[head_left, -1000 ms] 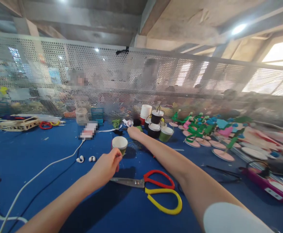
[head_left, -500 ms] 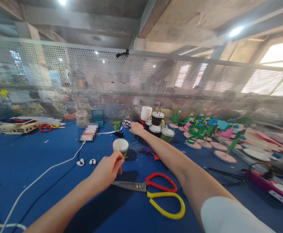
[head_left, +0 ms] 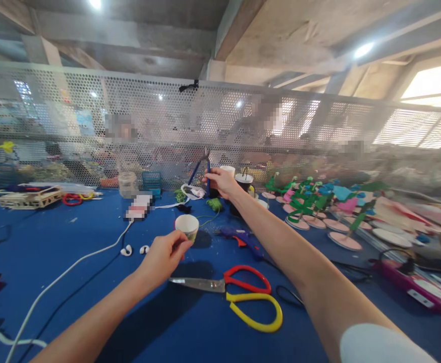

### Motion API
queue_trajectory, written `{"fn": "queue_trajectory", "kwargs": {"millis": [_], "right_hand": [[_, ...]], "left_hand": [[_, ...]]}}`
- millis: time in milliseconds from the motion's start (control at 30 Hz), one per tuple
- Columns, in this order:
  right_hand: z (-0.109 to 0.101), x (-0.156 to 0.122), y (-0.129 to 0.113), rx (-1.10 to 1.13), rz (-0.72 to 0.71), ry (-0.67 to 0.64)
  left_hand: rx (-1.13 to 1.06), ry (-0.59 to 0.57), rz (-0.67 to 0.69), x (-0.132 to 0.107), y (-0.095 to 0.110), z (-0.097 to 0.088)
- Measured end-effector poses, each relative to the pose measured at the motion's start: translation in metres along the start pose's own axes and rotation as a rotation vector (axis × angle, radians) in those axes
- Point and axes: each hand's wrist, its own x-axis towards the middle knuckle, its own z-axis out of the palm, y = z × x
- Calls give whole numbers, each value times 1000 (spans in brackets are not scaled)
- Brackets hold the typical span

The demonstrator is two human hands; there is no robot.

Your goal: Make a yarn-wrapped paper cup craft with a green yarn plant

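Note:
My right hand [head_left: 224,182] is stretched out to the back of the table, its fingers on one handle of a pair of blue-handled pliers [head_left: 205,158]. The pliers point jaws up with their handles spread. Closer in, my left hand [head_left: 166,254] is closed in a pinch; whatever lies between the fingertips is too small to make out. Just behind those fingers stands a small white-rimmed paper cup [head_left: 187,223]. Large scissors [head_left: 205,285] with one red and one yellow handle lie open below the left hand. A blue glue gun [head_left: 243,240] rests under my right forearm.
Several cups with wire handles [head_left: 244,179] stand behind my right wrist. Green paper plants on pink discs [head_left: 337,225] crowd the right side. Green yarn [head_left: 215,203], white earbuds [head_left: 126,250] and a white cable [head_left: 92,259] lie about. A perforated screen [head_left: 160,118] closes the back.
My right hand has lifted the blue-handled pliers up from among the things at the back. My left hand has barely moved, staying pinched by the cup.

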Motion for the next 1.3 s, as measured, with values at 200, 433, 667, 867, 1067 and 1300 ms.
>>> {"fn": "queue_trajectory", "kwargs": {"millis": [200,433,667,867,1067,1300], "right_hand": [[-16,-62,-33,214,-108,-21],[-25,-151,-42,371,-32,-94],[-17,-187,-28,387,75,-159],[-6,-187,-2,516,16,-108],[2,-188,3,631,76,-330],[-19,-187,-3,205,-99,-165]], "left_hand": [[-143,165,-40,3,-4,-4],[-368,198,26,-4,1,8],[-366,-1,104,-16,10,17],[-332,-81,39,-20,14,29],[-339,-159,-12,-20,14,33],[-363,-98,47,-17,18,20]]}}
